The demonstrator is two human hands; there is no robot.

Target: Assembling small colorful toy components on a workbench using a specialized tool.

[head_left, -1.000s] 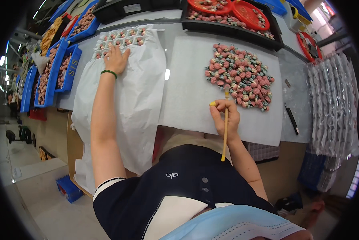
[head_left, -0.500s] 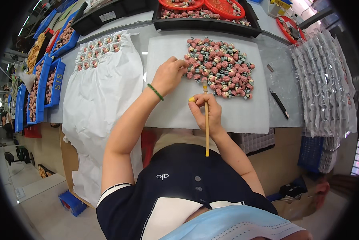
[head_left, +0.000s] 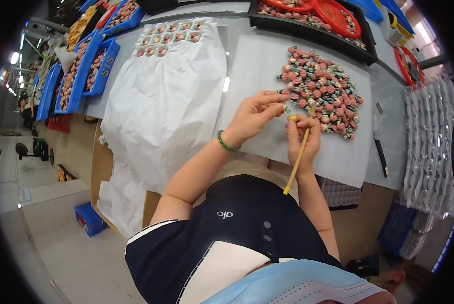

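My left hand [head_left: 254, 117], with a green bead bracelet on its wrist, is closed in a pinch at the left edge of the pile. A small pink-and-white figurine [head_left: 286, 107] shows at its fingertips, mostly hidden by them. My right hand [head_left: 305, 139] is wrapped round a slim wooden-handled brush [head_left: 298, 164], its tip up by the pile and its yellow butt end toward my body. A yellow cover [head_left: 292, 118] caps one fingertip of that hand. The heap of small pink, cream and grey figurines [head_left: 323, 91] lies just beyond both hands on a white sheet [head_left: 247, 66].
Left of the sheet, several figurines sit in rows on white paper [head_left: 166, 101]. A black tray [head_left: 308, 28] with red dishes stands at the back. Blue bins [head_left: 77, 76] of figurines are far left. A black pen-like tool [head_left: 381, 154] and stacked clear plastic trays [head_left: 429, 147] lie right.
The view has swung left, shifting the table rightward in the picture. My left hand has drawn back from the pile with a figurine, closer to my right hand. The brush now tilts more.
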